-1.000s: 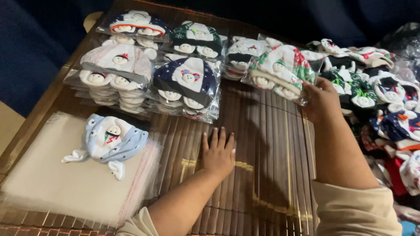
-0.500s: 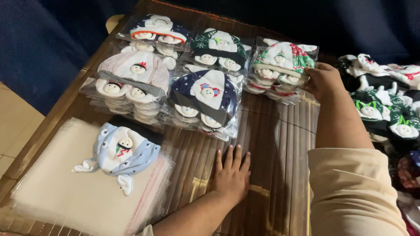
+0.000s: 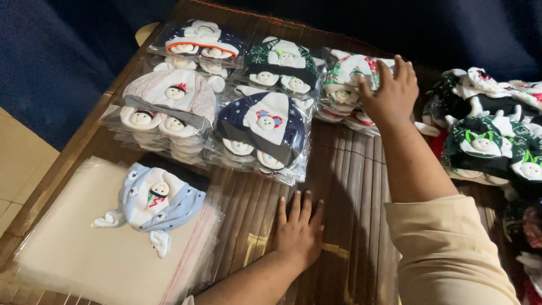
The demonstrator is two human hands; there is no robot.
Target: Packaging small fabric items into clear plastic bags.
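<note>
My right hand (image 3: 389, 93) lies spread, grip wide, on the far bagged white-and-green hats (image 3: 350, 76); my left hand (image 3: 299, 231) presses flat and open on the slatted desk (image 3: 350, 186). Clear bags hold snowman hats: navy (image 3: 262, 130), pink (image 3: 169, 101). Near left, a pale blue hat (image 3: 158, 197) tops empty bags (image 3: 73, 260). Loose hats (image 3: 485, 141) right; blue cloth (image 3: 51, 51) behind.

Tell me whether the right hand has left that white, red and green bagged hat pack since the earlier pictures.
No. The right hand stays on the bagged hat pack; the whole view shifted instead.
</note>
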